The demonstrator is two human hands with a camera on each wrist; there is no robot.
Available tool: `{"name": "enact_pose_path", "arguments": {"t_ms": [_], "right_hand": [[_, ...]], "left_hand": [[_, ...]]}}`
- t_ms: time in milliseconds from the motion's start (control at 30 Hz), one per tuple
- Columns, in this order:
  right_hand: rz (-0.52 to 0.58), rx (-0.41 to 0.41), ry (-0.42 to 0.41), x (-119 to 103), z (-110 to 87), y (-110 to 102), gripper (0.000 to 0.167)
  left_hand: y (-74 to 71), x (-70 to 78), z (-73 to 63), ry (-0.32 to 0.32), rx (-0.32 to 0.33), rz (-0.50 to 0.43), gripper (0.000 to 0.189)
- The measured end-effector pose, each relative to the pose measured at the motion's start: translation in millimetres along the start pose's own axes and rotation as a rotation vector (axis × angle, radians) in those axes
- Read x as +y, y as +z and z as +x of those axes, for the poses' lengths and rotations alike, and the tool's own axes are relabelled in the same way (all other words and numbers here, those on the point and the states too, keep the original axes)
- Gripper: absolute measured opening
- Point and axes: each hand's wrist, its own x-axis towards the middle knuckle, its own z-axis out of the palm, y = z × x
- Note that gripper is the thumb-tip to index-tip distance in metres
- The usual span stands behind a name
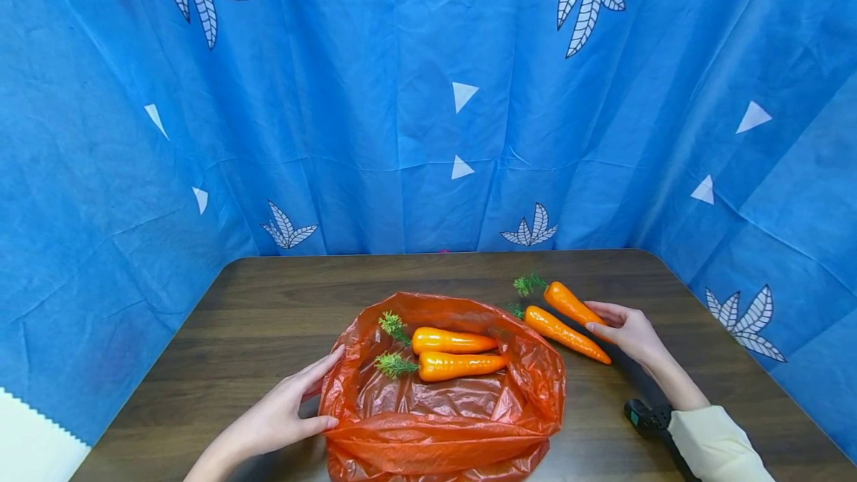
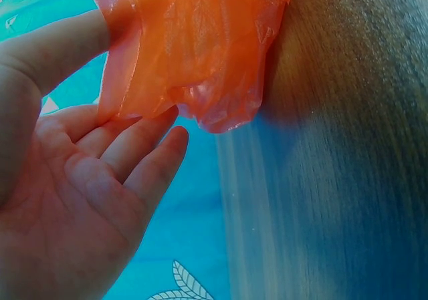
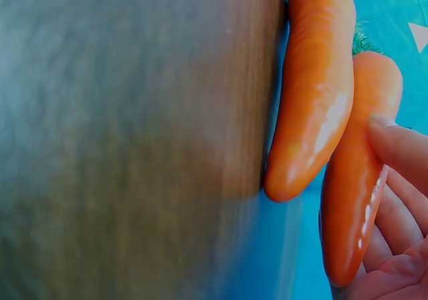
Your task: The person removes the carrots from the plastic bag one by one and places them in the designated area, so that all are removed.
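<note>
A red plastic bag stands with its mouth spread wide. Two carrots with green tops lie side by side inside it. At the bag's left rim, my left hand touches the plastic, thumb and index finger spread apart and fairly straight; the left wrist view has its other fingers loose against the outside of the bag. Right of the bag, my right hand pinches the tapered part of the farther carrot between thumb and fingers. Another carrot lies just beside it, partly against the bag's rim.
The dark wooden table carries everything. Blue cloth with white leaf and triangle prints hangs behind the table and on both sides. A black wrist device is on the right wrist, by a pale sleeve.
</note>
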Motion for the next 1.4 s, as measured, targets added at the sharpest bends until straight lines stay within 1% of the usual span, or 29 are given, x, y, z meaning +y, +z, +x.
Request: {"name": "enact_pose_path", "arguments": {"t_ms": [200, 400, 633, 867, 1033, 1167, 1400], "right_hand": [[-0.01, -0.015, 0.005, 2.1, 2.2, 0.7, 0.055], [-0.04, -0.019, 0.012, 1.5, 1.8, 2.8, 0.051], [-0.048, -0.016, 0.022, 1.4, 2.9, 5.6, 0.049], [-0.064, -0.02, 0.006, 2.9, 3.9, 6.2, 0.047], [-0.072, -0.028, 0.004, 3.7, 3.7, 6.2, 0.047], [-0.073, -0.03, 0.011, 4.3, 4.1, 6.4, 0.047], [-0.069, -0.033, 0.003, 3.4, 4.7, 6.5, 0.048]], "left_hand": [[0.0, -0.2, 0.0, 0.004, 0.004, 0.008, 0.083], [0.6, -0.5, -0.2, -0.007, 0.0, -0.014, 0.083], [1.2, -1.1, -0.2, 0.009, -0.006, -0.037, 0.083], [1.5, -2.4, -0.2, 0.038, 0.005, -0.009, 0.082], [1.3, -2.6, -0.4, 0.045, 0.007, -0.015, 0.082], [1.2, -1.9, -0.5, 0.041, 0.004, -0.017, 0.082], [0.4, -0.4, 0.2, 0.012, -0.005, -0.018, 0.082]]}}
